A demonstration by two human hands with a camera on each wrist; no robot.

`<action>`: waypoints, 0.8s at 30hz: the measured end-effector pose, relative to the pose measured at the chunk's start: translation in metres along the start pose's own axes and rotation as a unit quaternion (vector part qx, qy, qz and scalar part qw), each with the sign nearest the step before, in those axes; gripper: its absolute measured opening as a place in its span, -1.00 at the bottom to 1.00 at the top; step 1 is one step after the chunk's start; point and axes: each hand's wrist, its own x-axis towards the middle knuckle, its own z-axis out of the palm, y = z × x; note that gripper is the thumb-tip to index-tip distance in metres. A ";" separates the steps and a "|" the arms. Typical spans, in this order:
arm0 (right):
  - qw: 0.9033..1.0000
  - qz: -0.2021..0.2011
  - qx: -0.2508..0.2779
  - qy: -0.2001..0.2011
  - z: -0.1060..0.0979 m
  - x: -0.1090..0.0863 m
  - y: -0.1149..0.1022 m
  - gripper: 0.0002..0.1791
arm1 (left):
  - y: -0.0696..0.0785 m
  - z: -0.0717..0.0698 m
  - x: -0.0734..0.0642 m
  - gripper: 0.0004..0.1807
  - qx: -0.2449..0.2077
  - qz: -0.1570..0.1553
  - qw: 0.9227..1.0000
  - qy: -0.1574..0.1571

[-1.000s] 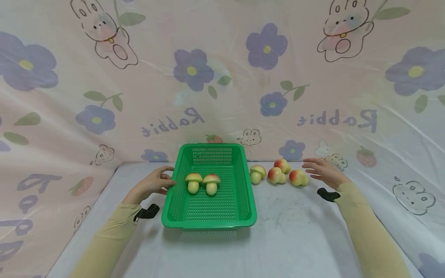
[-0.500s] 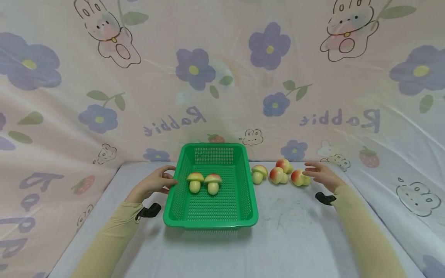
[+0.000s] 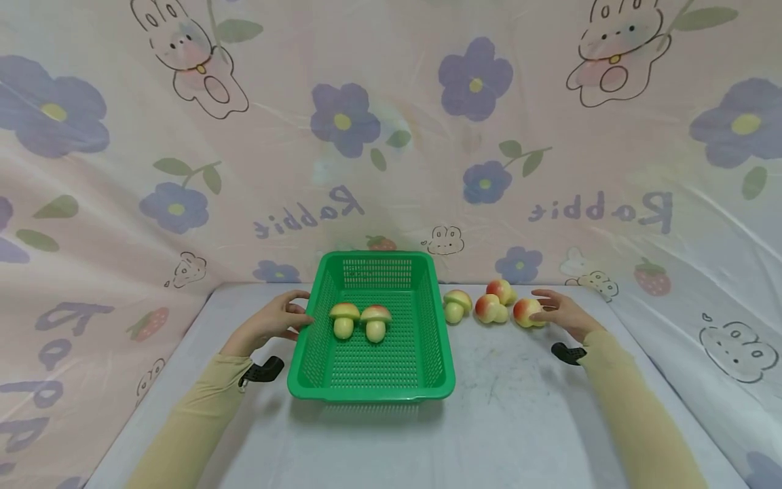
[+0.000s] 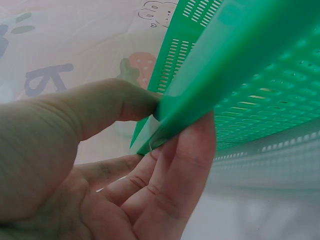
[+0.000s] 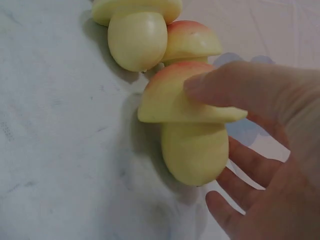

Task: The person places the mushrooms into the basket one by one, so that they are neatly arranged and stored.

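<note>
A pale surface (image 3: 525, 407) carries a green basket (image 3: 373, 390) left of centre, with two toy mushrooms (image 3: 360, 320) standing upright in its far half, and three more toy mushrooms in a loose row on the bare surface just right of the basket. The left hand (image 3: 273, 324) is at the basket's left wall; the left wrist view shows its thumb over the rim (image 4: 200, 100) and its fingers under it, pinching that edge. The right hand (image 3: 559, 314) is at the far right end of the row, against the rightmost mushroom (image 3: 527, 312), which lies tipped on its side (cap toward the basket, stem toward the palm, so its long axis runs roughly left to right). In the right wrist view the thumb (image 5: 235, 90) rests on that cap (image 5: 170, 100) and the fingers are spread loosely below the stem (image 5: 195, 152), touching but not yet closed round it. This mushroom lies well apart from the left hand, with the whole basket between them.
</note>
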 end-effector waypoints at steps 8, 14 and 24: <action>1.000 -0.007 -0.003 -0.016 0.005 0.001 0.004 -0.09 | -0.002 0.000 0.000 -0.28 -0.002 0.004 1.000 0.001; 1.000 -0.001 -0.019 -0.014 0.007 0.001 0.002 -0.07 | -0.001 0.000 -0.001 -0.27 -0.001 0.005 1.000 -0.001; 0.999 -0.007 -0.033 -0.007 0.007 -0.002 0.003 -0.15 | 0.001 0.000 -0.002 -0.27 -0.002 0.000 1.000 -0.001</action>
